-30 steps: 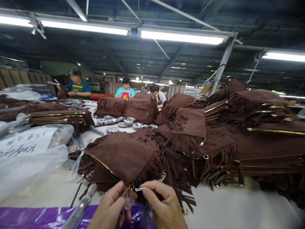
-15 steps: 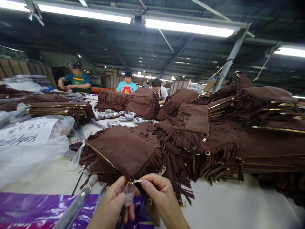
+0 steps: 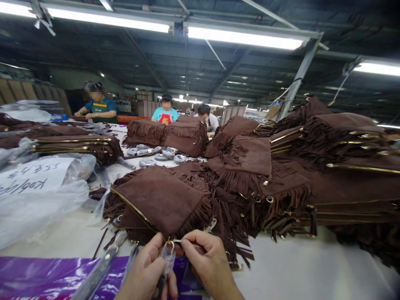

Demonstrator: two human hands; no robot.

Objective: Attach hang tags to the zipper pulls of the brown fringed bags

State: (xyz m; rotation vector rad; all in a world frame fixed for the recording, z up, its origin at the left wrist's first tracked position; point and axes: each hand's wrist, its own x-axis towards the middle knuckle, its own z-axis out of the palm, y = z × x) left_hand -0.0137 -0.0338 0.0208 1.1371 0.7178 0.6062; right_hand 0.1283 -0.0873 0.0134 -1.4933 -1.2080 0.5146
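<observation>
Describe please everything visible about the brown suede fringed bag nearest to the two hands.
The brown suede fringed bag lies flat on the white table, tilted, one corner toward the viewer. It looks like soft suede, with a gold zipper along its left edge and fringe along its right side. Left hand and right hand pinch a small gold ring at its near corner. Similar bags lie behind it.

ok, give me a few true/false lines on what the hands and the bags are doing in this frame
1. Both hands work at a gold ring on the nearest brown fringed bag. True: left hand and right hand pinch at the ring.
2. The bags are black leather. False: brown suede with fringe.
3. The left hand also holds a bit of clear plastic. True.
4. Nobody else is in view. False: three people work at the far end of the table.
5. Purple sheet lies at the near edge. True.
</observation>
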